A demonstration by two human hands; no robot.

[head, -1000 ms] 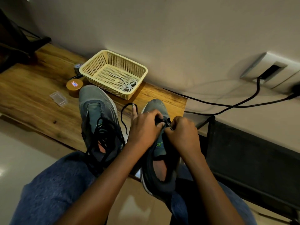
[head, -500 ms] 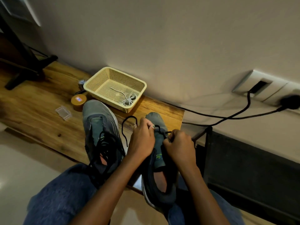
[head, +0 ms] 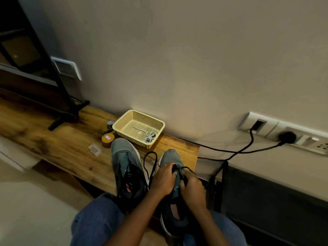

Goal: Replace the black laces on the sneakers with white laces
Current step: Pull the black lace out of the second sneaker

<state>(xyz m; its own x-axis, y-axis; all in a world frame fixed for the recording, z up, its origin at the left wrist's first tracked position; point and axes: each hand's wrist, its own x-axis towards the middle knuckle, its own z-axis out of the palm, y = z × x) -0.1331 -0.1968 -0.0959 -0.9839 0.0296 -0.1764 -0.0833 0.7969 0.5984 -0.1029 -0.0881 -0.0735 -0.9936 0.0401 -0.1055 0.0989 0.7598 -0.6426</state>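
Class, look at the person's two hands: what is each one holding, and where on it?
Both the left hand and right hand pinch the black lace at the front eyelets of the right sneaker.

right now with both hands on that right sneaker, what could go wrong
1. The black lace loops loose beside the left hand; it could snag while being pulled out.
2. The right sneaker overhangs the bench edge; a hard tug by the right hand might tip it off.
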